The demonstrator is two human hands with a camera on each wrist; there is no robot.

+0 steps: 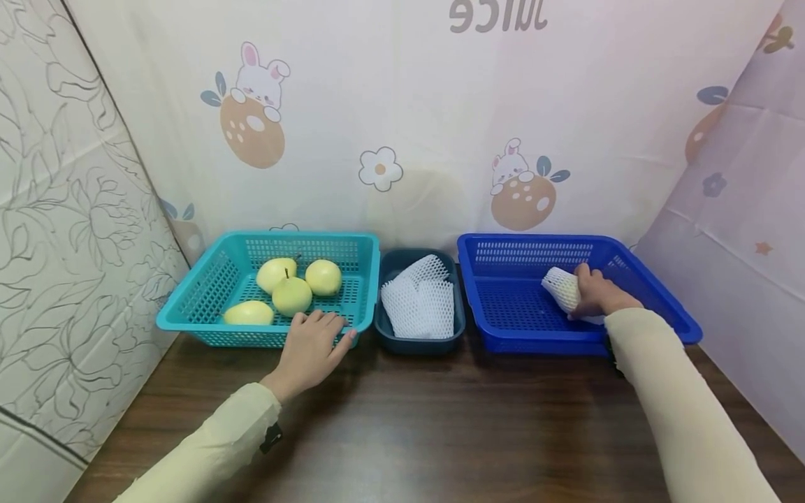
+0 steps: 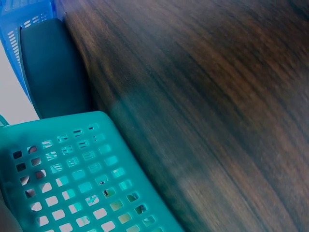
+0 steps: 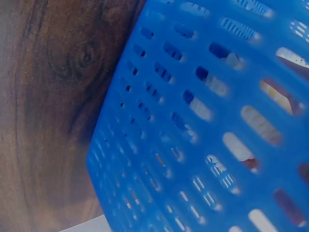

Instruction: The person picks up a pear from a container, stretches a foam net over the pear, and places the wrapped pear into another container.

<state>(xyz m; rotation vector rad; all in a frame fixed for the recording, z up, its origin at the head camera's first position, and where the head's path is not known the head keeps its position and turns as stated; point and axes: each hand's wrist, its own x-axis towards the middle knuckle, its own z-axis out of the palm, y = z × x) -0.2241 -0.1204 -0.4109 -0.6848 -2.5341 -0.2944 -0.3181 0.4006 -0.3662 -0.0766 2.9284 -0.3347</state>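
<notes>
In the head view my right hand (image 1: 597, 290) grips a pear in a white foam net (image 1: 562, 288), inside the blue basket (image 1: 522, 340). A bit more white shows below that hand, mostly covered by it. My left hand (image 1: 312, 349) rests over the front rim of the teal basket (image 1: 214, 335), its fingers relaxed and reaching inside. Several yellow-green pears lie in this basket, one of them (image 1: 292, 296) right beyond the fingertips. Through the slots of the blue basket wall (image 3: 193, 145), the right wrist view gives only glimpses of the hand and netting.
Between the two baskets stands a small dark container (image 1: 420, 345) with several white foam nets (image 1: 415, 300) in it. All three stand in a row on the dark wooden table (image 1: 434, 426), against a patterned cloth (image 1: 428, 140) at the back.
</notes>
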